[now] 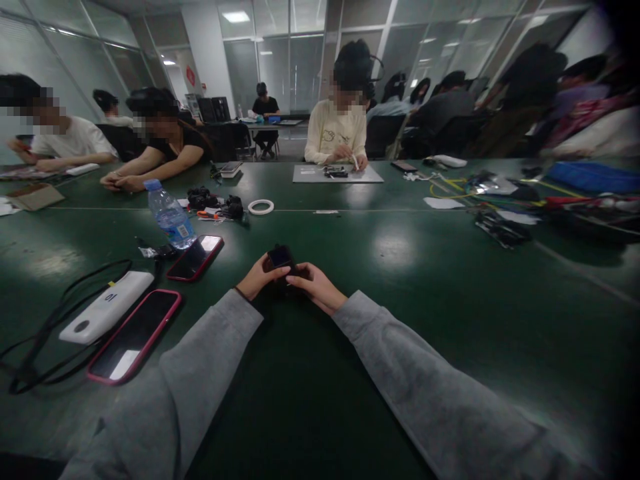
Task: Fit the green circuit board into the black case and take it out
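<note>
Two grey sleeves (200, 380) run in from the near edge of the dark green desk (450, 300). Left hand (257, 277) and right hand (317, 287) meet around a small black device (281, 257), standing up between them, set in from the near edge. Left thumb and fingers clamped on its left side; right fingers closed on its right side and lower part. Device's face is dark and glossy; finer detail too small to tell.

Toward the near left corner: red-cased phone (133, 337) lying screen up, a white power bank (107, 307) just beside it, black cable (45, 333) looping around both. Beyond these, a second red-cased phone (196, 257), then a clear water bottle (170, 215) with blue cap, tilted.

Mid-desk: white tape ring (261, 207), black gear cluster (217, 203) near it.

Far edge: a person in a cream top (336, 130) working with both hands over a grey mat (337, 174). At the far left, two more seated people (115, 143) lean on the desk. Right side of the desk: blurred clutter of wires and tools (500, 200).
</note>
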`<state>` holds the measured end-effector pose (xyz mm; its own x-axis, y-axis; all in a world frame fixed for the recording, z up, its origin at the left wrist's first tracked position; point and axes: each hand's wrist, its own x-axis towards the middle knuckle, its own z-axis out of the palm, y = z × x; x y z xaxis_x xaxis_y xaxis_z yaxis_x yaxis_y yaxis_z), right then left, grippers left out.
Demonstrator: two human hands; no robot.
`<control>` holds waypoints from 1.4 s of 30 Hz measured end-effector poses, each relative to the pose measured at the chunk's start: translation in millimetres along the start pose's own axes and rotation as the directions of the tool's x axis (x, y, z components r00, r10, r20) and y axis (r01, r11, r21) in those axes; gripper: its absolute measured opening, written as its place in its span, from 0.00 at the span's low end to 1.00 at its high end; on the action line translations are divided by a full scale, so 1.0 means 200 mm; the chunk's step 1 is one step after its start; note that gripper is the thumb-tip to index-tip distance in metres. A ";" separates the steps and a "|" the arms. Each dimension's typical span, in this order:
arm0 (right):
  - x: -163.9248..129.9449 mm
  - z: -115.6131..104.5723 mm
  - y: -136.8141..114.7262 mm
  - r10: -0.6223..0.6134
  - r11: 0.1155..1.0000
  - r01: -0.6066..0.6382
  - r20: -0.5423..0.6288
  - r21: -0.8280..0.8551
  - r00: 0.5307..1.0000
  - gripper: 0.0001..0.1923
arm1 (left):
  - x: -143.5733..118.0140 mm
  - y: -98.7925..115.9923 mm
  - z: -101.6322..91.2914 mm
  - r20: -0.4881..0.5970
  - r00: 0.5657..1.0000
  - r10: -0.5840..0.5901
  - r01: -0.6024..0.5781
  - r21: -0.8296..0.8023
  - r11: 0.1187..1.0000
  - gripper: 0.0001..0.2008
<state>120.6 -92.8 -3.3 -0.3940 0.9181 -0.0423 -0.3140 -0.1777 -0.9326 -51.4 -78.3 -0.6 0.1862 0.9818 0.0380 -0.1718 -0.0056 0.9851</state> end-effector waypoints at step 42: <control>0.00 -0.05 -0.04 0.190 0.921 -0.225 0.137 0.318 0.972 0.22 | 0.02 -0.03 0.01 0.061 0.998 0.034 -0.041 0.111 0.993 0.25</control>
<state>132.8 -87.0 1.1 -0.5609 0.8103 -0.1696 -0.4751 -0.4829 -0.7355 -47.5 -73.8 -5.7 0.2389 0.9676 0.0815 -0.0706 -0.0664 0.9953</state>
